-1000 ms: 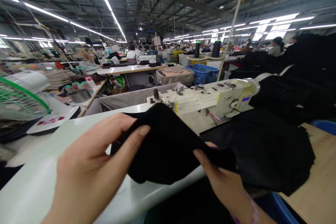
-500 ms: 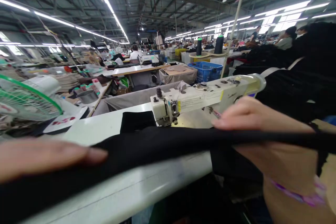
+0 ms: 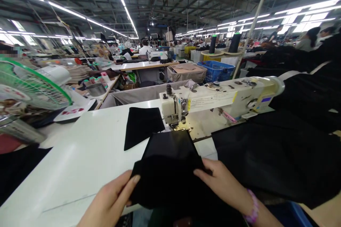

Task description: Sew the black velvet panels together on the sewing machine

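Note:
A black cloth piece point(image 3: 167, 170) lies spread between my hands, its far end close in front of the needle area of a white sewing machine point(image 3: 210, 99). My left hand point(image 3: 113, 193) pinches its left edge between thumb and fingers. The right edge is gripped by my right hand point(image 3: 218, 177), which has a pink and purple bracelet at the wrist. Another black cloth piece point(image 3: 142, 124) rests flat on the white tabletop point(image 3: 87, 149), left of the machine's head. More black fabric point(image 3: 271, 152) is heaped to the right of my right hand.
A green-rimmed fan point(image 3: 34, 85) stands at the left, near a metal bowl point(image 3: 96, 89). Behind the machine are a blue basket point(image 3: 215, 71), a thread stand with two dark spools point(image 3: 234, 42) and a cloth-lined bin point(image 3: 186, 72). People sit farther back.
The black cloth has come down from a raised, stretched band to lie before the machine. Both hands have moved lower and closer together, now holding its side edges.

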Demonstrator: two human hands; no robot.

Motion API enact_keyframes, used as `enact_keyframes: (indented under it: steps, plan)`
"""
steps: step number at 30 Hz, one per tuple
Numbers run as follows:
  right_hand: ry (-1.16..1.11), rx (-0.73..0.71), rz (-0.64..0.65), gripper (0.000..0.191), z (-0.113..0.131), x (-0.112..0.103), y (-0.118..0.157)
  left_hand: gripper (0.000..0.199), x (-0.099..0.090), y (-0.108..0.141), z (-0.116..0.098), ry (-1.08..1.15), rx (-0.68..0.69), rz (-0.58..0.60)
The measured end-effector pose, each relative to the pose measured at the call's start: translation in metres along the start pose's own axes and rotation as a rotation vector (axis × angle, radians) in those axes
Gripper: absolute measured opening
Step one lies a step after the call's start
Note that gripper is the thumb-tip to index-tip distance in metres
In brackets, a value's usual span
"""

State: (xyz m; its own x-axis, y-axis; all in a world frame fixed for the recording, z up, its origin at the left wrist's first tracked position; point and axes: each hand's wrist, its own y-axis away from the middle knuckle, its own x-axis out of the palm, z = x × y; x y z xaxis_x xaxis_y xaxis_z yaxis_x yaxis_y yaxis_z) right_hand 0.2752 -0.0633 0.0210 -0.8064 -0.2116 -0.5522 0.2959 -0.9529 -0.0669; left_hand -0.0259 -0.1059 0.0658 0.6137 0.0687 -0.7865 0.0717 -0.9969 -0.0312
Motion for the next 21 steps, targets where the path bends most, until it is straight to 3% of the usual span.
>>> enact_keyframes:
  steps: [5, 9, 12, 16, 21]
  plan:
    - [0.233, -0.037, -0.292, 0.014, -0.021, 0.013, -0.058, 0.034, 0.018, -0.083, -0.014, -0.38, 0.053, 0.035]
    - [0.305, -0.032, -0.374, 0.012, -0.031, 0.021, -0.087, 0.03, 0.04, -0.111, -0.023, -0.559, 0.023, 0.061]
    - [0.354, -0.033, -0.391, 0.015, -0.035, 0.026, -0.101, 0.031, 0.048, -0.105, -0.026, -0.573, 0.011, 0.053]
    - [0.385, -0.048, -0.407, 0.012, -0.038, 0.031, -0.107, 0.033, 0.038, -0.075, -0.023, -0.575, -0.054, 0.05]
    - [0.311, -0.088, -0.429, 0.015, -0.042, 0.029, -0.103, 0.028, 0.025, -0.023, 0.005, -0.303, -0.063, 0.088]
